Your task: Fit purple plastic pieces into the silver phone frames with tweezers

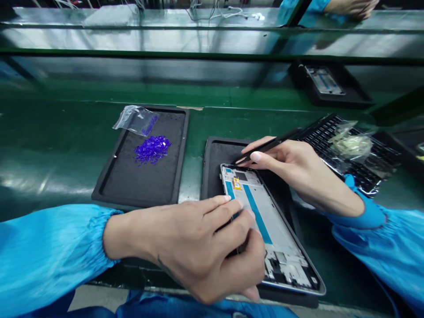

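A silver phone frame [276, 216] with blue strips and a small orange flex piece near its top lies tilted over a black foam tray [215, 150]. My left hand [205, 247] grips the frame's left edge, its fingers curled over the inside and the thumb mostly hidden underneath. Black tweezers [273, 143] are pinched in my right hand [294, 163]. Their tips point at the frame's top edge; whether they hold a tiny part cannot be made out.
Left of the frame, another black tray [142, 185] carries a pile of small purple pieces [152, 149] and a clear plastic bag [137, 119]. At right lies a black slotted tray [318, 137] with a plastic bag of pale pieces [351, 143]. Behind, a foam tray [351, 99] holds another frame; a co-worker's hands [354, 6] show beyond.
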Tool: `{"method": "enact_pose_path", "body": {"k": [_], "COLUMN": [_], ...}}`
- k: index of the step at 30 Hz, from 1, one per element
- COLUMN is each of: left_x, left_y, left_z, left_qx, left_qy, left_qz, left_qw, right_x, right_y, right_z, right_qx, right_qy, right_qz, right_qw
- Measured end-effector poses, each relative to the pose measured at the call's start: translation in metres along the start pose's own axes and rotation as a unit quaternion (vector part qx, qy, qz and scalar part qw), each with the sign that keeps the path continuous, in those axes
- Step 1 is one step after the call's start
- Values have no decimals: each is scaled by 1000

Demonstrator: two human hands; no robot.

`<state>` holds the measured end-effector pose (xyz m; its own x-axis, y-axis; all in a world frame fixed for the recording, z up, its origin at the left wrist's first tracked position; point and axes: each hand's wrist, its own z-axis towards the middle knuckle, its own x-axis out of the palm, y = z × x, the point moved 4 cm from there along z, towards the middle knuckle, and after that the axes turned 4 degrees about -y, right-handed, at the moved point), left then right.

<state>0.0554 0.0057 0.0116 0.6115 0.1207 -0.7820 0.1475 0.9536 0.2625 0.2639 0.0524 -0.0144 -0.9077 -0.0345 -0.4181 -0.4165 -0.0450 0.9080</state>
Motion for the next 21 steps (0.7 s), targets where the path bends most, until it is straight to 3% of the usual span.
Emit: {"method": "enact_pose_path", "body": {"k": [12, 21], "left_x": [0, 1], "left_y": [-2, -3], "left_z": [0, -1], "left_qx": [-4, 1], "left_qy": [0, 18], "left_qz": [-7, -8], "left_qw": [1000, 1000], "right_x": [1, -2], "right_y": [-6, 7], "right_z": [0, -2], "right_qx": [25, -67], "right_qy": [-10, -6], "right_qz": [54, -100], "right_qw": [998, 993]}}
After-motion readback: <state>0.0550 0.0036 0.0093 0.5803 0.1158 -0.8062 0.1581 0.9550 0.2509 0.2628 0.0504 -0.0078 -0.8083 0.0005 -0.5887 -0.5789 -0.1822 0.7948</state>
